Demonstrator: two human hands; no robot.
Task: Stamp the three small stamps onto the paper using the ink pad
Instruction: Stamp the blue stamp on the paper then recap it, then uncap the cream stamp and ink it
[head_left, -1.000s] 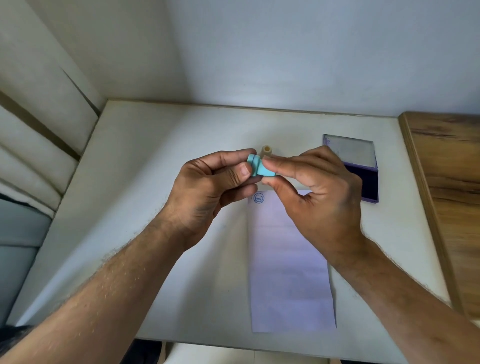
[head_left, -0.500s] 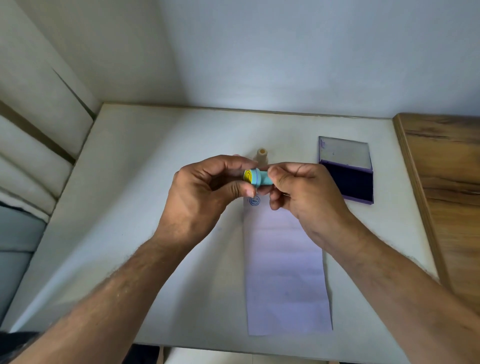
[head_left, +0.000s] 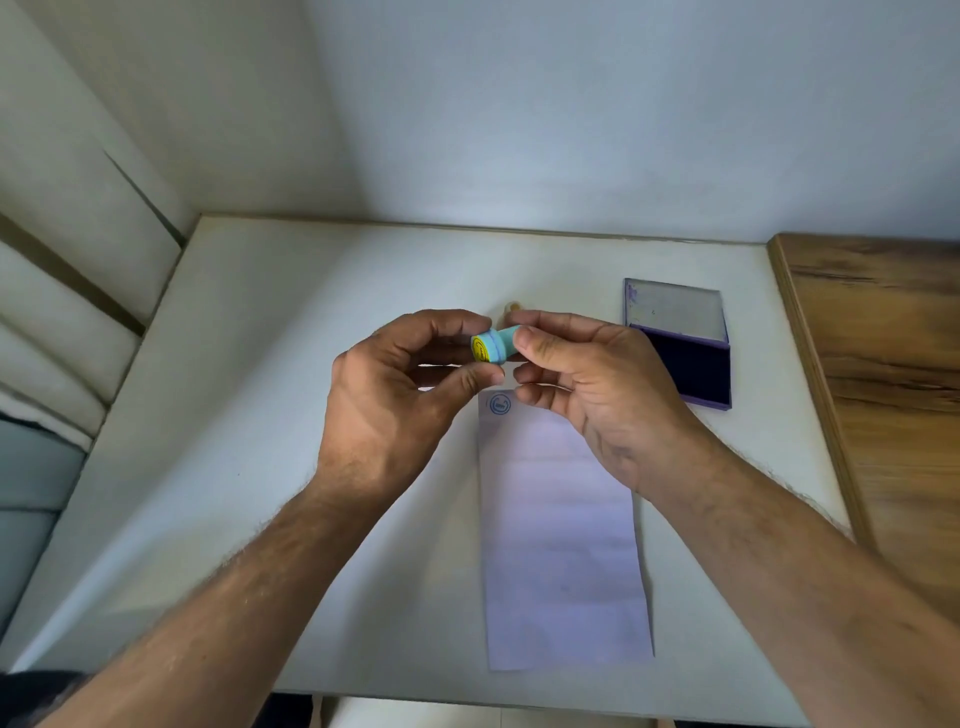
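Head camera footage showed a small blue stamp (head_left: 497, 347) lying sideways in mid-air above the far end of the paper (head_left: 561, 530), its yellow face turned toward the left. The right hand (head_left: 587, 384) pinched the stamp's right end between thumb and fingertips, the rest of its fingers curled below. The left hand (head_left: 400, 389) sat just beside the stamp's yellow end, index finger arched over the top and thumb reaching underneath; whether those digits actually touched the stamp could not be told, though they were curled close round it.

The paper was a long pale strip lying flat on the white table (head_left: 260, 415), running from beneath the hands toward the near edge. One round blue stamped mark (head_left: 500, 405) sat in its far left corner, just below the left thumb. A second stamp (head_left: 511, 307), beige, stood on the table behind the hands, mostly hidden by the fingers. The ink pad (head_left: 685, 358) lay open to the right of the right hand, its lid (head_left: 675, 309) tipped back and the dark pad exposed. A wooden surface (head_left: 883, 389) bordered the table on the right.
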